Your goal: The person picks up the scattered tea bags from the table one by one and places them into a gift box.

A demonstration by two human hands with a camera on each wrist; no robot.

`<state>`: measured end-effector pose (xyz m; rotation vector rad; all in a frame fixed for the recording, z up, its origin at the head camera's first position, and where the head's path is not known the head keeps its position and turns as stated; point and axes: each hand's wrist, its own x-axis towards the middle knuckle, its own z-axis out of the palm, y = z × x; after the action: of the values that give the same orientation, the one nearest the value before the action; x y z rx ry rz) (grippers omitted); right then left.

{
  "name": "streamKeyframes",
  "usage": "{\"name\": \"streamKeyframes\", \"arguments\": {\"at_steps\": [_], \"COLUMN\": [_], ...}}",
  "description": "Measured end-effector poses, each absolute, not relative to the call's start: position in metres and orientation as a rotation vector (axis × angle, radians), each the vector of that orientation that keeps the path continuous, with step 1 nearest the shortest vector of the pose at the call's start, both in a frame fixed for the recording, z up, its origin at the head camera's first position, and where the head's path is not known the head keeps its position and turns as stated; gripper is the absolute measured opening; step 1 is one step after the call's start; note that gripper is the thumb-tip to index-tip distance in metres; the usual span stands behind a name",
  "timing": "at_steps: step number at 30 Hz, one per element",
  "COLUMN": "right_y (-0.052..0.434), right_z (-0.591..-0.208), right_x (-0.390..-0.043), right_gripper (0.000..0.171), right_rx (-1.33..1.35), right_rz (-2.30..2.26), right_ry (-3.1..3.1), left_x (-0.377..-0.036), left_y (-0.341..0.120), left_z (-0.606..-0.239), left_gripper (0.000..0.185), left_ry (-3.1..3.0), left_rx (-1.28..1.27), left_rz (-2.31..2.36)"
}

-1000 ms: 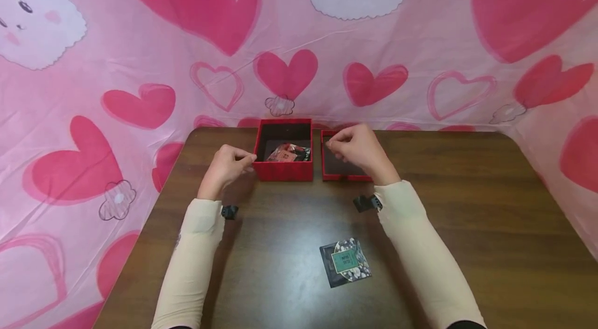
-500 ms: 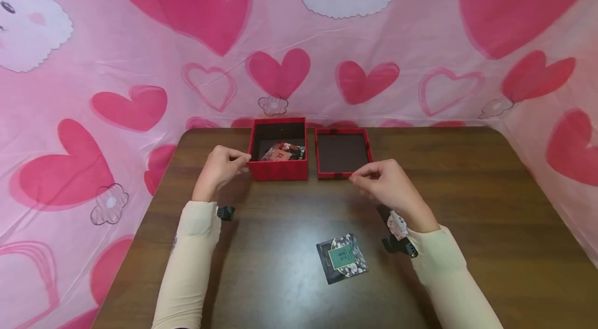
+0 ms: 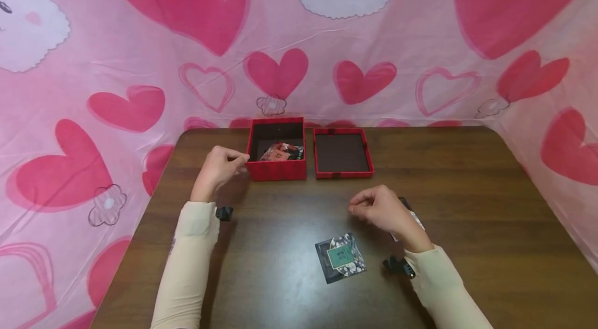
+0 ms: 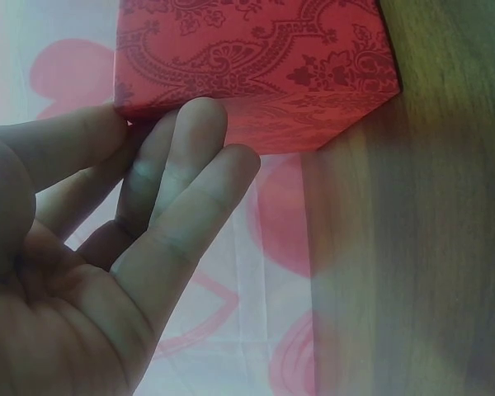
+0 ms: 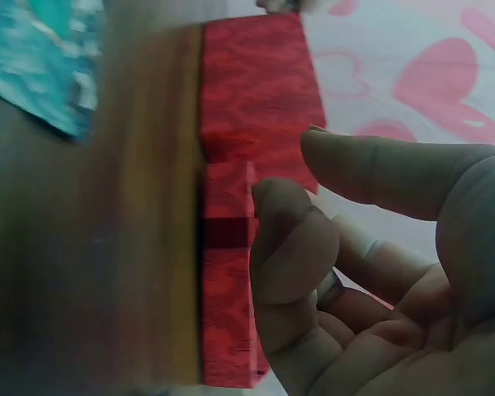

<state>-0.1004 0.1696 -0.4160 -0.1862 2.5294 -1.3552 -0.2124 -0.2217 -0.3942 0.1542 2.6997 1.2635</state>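
My left hand (image 3: 235,162) touches the left front corner of an open red box (image 3: 276,169); the left wrist view shows fairly straight fingers (image 4: 186,144) laid against the patterned red box (image 4: 256,58). Inside the box lies a red and black packet (image 3: 282,152). The red lid (image 3: 343,174) lies upside down just right of the box. My right hand (image 3: 355,208) hovers over the table with loosely curled fingers and holds nothing. A dark packet (image 3: 341,258) with a teal label lies just below and left of it. The right wrist view shows the curled fingers (image 5: 289,239) and the lid (image 5: 227,313) beyond.
The brown wooden table (image 3: 467,199) is walled on three sides by a pink cloth (image 3: 420,33) printed with hearts and white bunnies. Small black wrist cameras (image 3: 225,213) sit on both cream sleeves.
My right hand has come away from the lid and drawn back toward me, close to the dark packet. The lid stays flat beside the box. The left hand has stayed at the box corner.
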Motion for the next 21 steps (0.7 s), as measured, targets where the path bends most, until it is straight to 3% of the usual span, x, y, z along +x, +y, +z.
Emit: {"name": "streamKeyframes", "arguments": {"at_steps": [21], "right_y": [0.157], "right_z": [-0.452], "right_x": [-0.078], "right_gripper": [0.021], "right_rx": [-0.146], "right_rz": [-1.11], "right_ry": [2.573], "left_x": [-0.212], "left_y": [-0.22], "left_z": [-0.395], "left_gripper": [0.03], "left_ry": [2.689], "left_rx": [0.153], "left_rz": [1.292]}}
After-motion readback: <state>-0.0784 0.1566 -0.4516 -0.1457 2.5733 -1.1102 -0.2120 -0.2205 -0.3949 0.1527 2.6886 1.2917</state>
